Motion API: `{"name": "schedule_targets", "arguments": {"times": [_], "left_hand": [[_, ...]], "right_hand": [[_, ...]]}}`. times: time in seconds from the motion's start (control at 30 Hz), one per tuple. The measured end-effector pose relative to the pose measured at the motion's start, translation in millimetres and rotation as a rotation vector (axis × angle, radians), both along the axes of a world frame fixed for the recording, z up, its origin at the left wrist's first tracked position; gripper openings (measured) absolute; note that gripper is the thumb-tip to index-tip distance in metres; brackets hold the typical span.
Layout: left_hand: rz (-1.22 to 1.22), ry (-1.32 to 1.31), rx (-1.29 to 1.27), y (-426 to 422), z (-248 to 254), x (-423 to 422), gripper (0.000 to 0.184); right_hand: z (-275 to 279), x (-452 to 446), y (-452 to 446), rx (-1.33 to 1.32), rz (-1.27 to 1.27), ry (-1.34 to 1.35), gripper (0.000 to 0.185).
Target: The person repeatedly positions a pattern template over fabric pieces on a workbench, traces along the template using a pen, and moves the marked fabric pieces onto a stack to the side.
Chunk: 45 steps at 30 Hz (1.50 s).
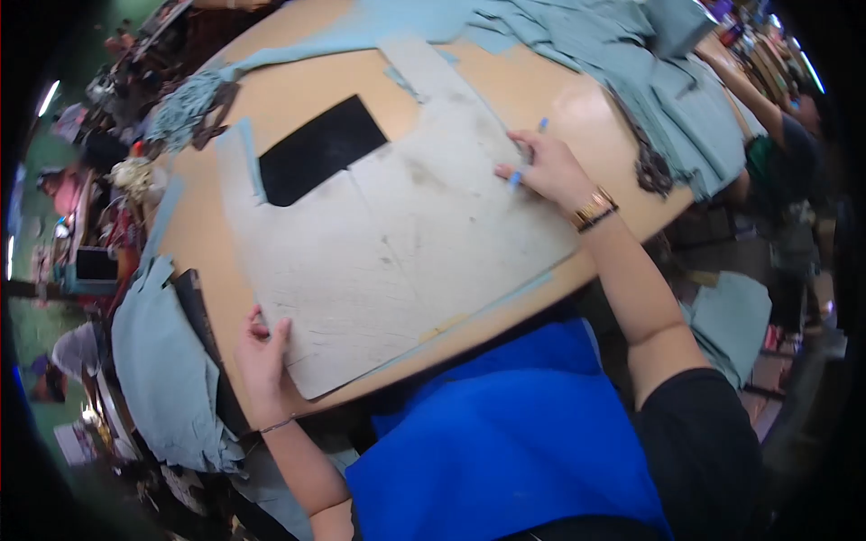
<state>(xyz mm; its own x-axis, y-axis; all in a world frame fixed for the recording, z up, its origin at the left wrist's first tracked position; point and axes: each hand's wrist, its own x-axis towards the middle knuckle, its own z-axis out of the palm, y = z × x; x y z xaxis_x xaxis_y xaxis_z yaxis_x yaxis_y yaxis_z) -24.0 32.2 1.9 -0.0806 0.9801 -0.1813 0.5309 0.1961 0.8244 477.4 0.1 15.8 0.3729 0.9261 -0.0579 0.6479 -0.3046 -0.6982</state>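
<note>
A large pale cutting template [406, 243], smudged and scratched, lies flat on the tan table. It has a notch in its far side and a long arm reaching away from me. Strips of light-blue material [469, 322] show along its near edge. My left hand [263, 356] is at the template's near left edge, thumb on top and fingers curled at the side. Over the right part of the template, my right hand [555, 171] grips a thin pen-like tool [515, 178] with blue ends. A black rectangular piece [325, 149] shows in the notch.
Crumpled light-blue leather sheets [586, 36] cover the table's far right, with more sheets [167, 361] hanging at the left. A dark chain-like strip [651, 171] lies at right. Another person's arm [749, 86] reaches in there. Blue cloth [505, 433] covers my lap.
</note>
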Motion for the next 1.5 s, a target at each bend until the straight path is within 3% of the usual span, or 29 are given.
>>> {"name": "schedule_targets", "arguments": {"times": [0.13, 0.33, 0.43, 0.6, 0.67, 0.7, 1.0, 1.3, 1.5], "left_hand": [[-0.060, 0.071, -0.091, 2.0, 23.0, 10.6, 0.062], [-0.075, 0.283, -0.103, 3.8, 40.3, 22.5, 0.060], [-0.100, 0.307, -0.094, 7.3, 35.2, 15.9, 0.061], [-0.074, -0.008, -0.087, 10.9, 10.2, -6.1, 0.060], [-0.066, 0.004, -0.096, 9.7, 13.2, -4.7, 0.058], [-0.081, 0.110, -0.108, 10.8, 19.3, -3.8, 0.058], [-0.047, 0.050, -0.033, 8.3, 18.7, -4.9, 0.054], [-0.031, 0.063, 0.033, 6.7, 10.0, -8.1, 0.055], [-0.040, -0.042, -0.051, 10.3, 2.1, -10.9, 0.054]], "right_hand": [[3.1, 6.7, -0.7, -0.050, 0.007, 0.074, 0.061], [8.4, 1.4, -5.8, -0.012, 0.013, -0.095, 0.057], [-5.7, 6.9, -5.2, 0.042, -0.028, -0.013, 0.049], [-18.3, 24.3, -9.3, 0.138, -0.020, -0.047, 0.037], [-1.2, 17.4, -10.6, 0.021, -0.044, 0.019, 0.037], [-18.8, 28.2, -7.2, 0.067, 0.013, 0.073, 0.036], [-16.4, 18.2, -6.5, 0.089, -0.047, 0.263, 0.031], [-10.6, 18.1, -11.4, 0.076, -0.012, 0.260, 0.029], [-22.9, 28.1, -9.9, 0.034, -0.066, 0.083, 0.032]]}}
